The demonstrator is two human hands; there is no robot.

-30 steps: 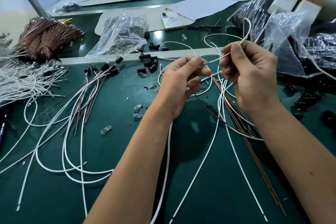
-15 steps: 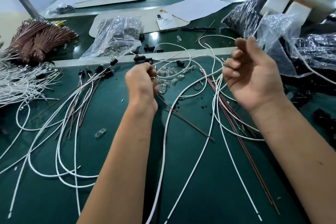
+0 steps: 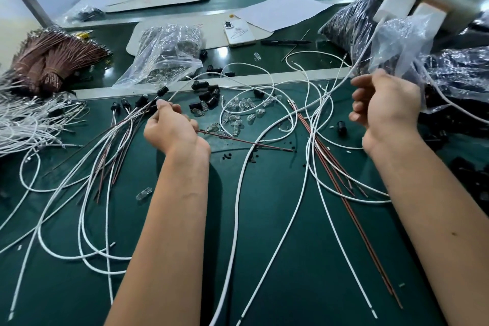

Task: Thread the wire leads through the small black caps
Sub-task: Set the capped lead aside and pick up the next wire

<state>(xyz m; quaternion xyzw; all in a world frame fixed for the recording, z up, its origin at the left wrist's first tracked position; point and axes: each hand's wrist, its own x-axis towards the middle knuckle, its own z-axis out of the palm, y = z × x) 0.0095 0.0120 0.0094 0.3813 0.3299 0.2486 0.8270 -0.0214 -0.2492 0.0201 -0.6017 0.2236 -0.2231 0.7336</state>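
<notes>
1 head-worn view, forward and down, close over green table (image 3: pixel 264 259)

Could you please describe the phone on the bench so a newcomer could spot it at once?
Look past the pale strip crossing the green bench. The phone lies flat there, between the clear bag and the black pen. It is the only white slab with a camera block.

Table (image 3: pixel 277 259) holds everything. Far left: wire bundles (image 3: pixel 50 61), loose leads (image 3: pixel 26 124) just in front of them. Capped leads (image 3: pixel 119 135) fan out left of centre; left hand (image 3: pixel 172 127) at their near edge. Loose caps (image 3: pixel 206 98) just right of that hand, bulbs (image 3: pixel 238 111) right of the caps. Bag (image 3: pixel 166 53) behind the caps; phone (image 3: pixel 239 32) and pen (image 3: pixel 285 41) behind, to its right. Right hand (image 3: pixel 386 108) raised at right, bags (image 3: pixel 397 34) behind it. Long leads (image 3: pixel 312 167) lie between both forearms.
</notes>
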